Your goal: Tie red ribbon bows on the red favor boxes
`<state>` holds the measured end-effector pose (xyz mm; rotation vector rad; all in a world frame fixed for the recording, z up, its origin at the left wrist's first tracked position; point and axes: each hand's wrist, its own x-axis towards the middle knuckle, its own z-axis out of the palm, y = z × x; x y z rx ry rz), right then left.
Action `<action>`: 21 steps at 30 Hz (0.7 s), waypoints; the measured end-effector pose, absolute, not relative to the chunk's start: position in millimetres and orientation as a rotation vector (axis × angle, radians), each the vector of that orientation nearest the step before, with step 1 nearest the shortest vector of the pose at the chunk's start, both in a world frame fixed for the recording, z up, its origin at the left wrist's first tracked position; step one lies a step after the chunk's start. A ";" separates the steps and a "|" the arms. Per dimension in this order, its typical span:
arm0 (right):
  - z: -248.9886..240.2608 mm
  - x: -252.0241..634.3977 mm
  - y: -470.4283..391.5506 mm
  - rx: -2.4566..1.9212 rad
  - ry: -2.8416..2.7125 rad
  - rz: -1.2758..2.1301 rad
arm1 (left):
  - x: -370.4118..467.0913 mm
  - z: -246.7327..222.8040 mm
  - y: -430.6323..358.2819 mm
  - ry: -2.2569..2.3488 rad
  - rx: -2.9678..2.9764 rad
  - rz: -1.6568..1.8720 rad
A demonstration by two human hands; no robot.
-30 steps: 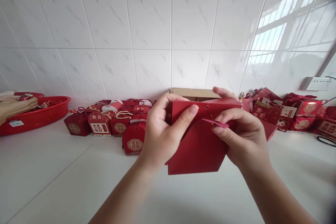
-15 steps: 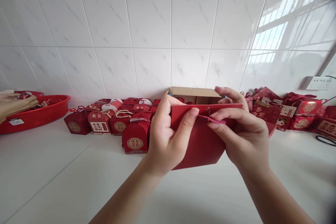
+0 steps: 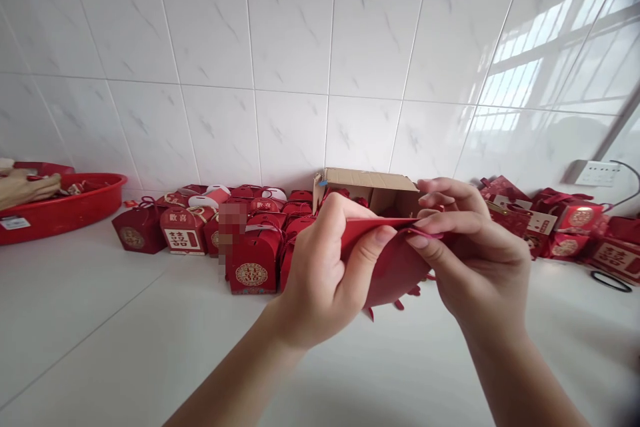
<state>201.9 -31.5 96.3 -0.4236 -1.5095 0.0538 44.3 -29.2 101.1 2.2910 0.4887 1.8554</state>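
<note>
Red card piece point(image 3: 395, 273) is held up clear of the white counter point(image 3: 140, 347), tilted. Left hand point(image 3: 327, 273) grips its upper left, thumb on the near face. Right hand point(image 3: 475, 250) pinches a dark-pink ribbon point(image 3: 431, 235), thumb to forefinger, at the card's top edge; fingers hide how the two meet. Along the counter's back edge: red basin point(image 3: 95, 205) far left, rows of red gift boxes point(image 3: 255, 270), open cardboard box point(image 3: 370, 179) behind hands, stacked red packs point(image 3: 580, 217) toward the right.
</note>
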 end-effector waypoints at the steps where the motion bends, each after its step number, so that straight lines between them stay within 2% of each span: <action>1: 96.2 201.3 -32.0 -0.408 -1.491 0.037 | 44.4 100.5 -29.4 0.446 2.292 1.835; 8: 92.5 199.6 -29.6 -0.282 -1.460 0.277 | 42.9 101.9 -30.3 0.274 2.354 1.721; 16: 93.5 206.4 -23.3 -0.369 -1.303 0.103 | 30.9 114.1 -30.1 0.954 2.541 1.553; 21: 98.5 212.8 -26.6 -0.427 -1.358 -0.081 | 6.1 126.3 -28.7 1.114 2.415 1.291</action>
